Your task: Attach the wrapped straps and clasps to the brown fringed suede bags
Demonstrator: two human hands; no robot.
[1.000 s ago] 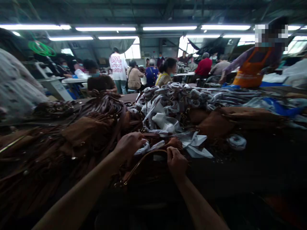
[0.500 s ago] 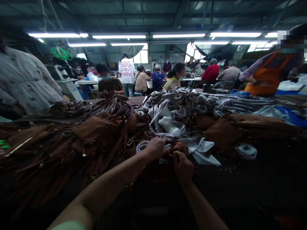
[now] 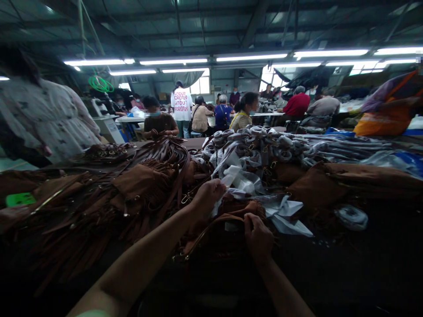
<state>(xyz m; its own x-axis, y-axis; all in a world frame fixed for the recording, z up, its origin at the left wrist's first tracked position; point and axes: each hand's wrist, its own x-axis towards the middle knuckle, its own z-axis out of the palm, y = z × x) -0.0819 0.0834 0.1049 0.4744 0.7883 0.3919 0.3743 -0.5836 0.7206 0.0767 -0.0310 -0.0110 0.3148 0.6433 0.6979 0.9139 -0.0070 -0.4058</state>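
Note:
My left hand (image 3: pixel 209 196) is closed on pale plastic wrap (image 3: pixel 217 208), which hangs below its fingers; whether something is inside the wrap I cannot tell. Below it lies a brown fringed bag (image 3: pixel 233 215), its gold zipper edge running down to the left. My right hand (image 3: pixel 259 235) pinches the bag's upper edge between thumb and fingers. A white sheet of wrapping (image 3: pixel 287 211) rests just right of the bag. Much of the bag's front is lost in shadow.
Plastic-wrapped straps (image 3: pixel 254 143) are heaped behind the bag. Brown fringed bags (image 3: pixel 139 185) pile up at left, and another brown bag (image 3: pixel 317 187) lies at right beside a wrapped coil (image 3: pixel 351 217). Co-workers sit and stand around; one person's hand (image 3: pixel 13 215) is at far left.
My left hand has lifted off the bag, up and slightly left, with the plastic wrap in it. The bag's zipper edge shows more. My right hand still pinches the edge. The view has shifted.

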